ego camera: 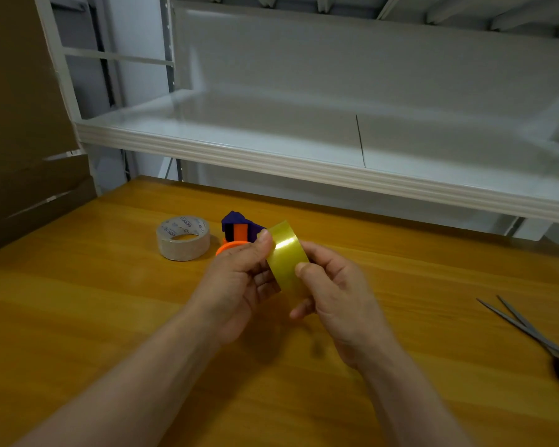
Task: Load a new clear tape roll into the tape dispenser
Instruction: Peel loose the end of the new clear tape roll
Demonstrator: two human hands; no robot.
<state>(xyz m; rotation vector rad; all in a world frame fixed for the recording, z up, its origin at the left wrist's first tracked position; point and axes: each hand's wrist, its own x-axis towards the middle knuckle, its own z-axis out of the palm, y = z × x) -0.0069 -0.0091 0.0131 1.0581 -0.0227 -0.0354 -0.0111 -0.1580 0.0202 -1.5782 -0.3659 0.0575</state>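
Observation:
I hold a clear, yellowish tape roll (285, 257) on edge above the middle of the wooden table (110, 301). My left hand (239, 279) grips its left side, thumb on the outer band. My right hand (333, 291) grips its right side, thumb pressed on the band's face. Just behind the roll sits the blue and orange tape dispenser (238, 232), partly hidden by my left fingers. A second tape roll (183, 237) with a printed white core lies flat to the dispenser's left.
Scissors (536, 340) lie near the table's right edge, blades pointing left and away. A white metal shelf (304, 162) overhangs the table's far side. Brown cardboard (23, 140) stands along the left.

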